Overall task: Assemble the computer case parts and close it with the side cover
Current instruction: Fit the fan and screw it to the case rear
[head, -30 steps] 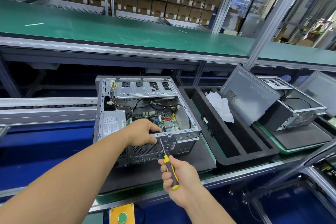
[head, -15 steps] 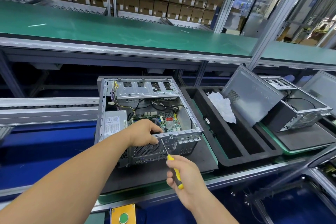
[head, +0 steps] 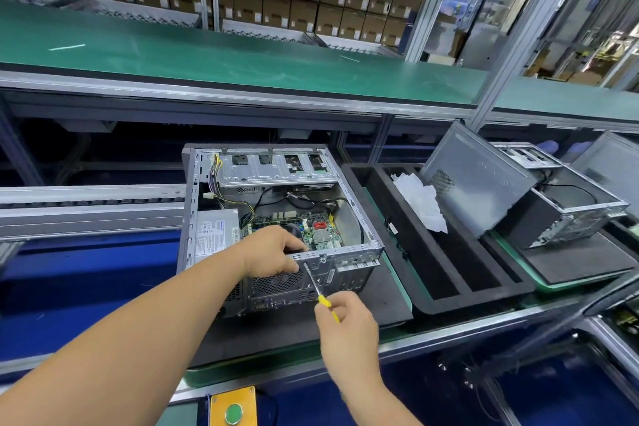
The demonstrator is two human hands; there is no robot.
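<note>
An open computer case lies on its side on a black foam pad, showing its motherboard, power supply and drive cage. My left hand grips the near top edge of the case's rear panel. My right hand holds a yellow-handled screwdriver, its tip against the rear panel just right of my left hand. A grey side cover leans against another case at the right.
A black foam tray holding a white crumpled sheet sits to the right. A second open case stands beyond it. A yellow box with a green button is at the near edge. A green shelf runs above.
My right hand has slid up the screwdriver handle, covering most of the yellow, and the tool leans more steeply. My left hand stays on the case edge.
</note>
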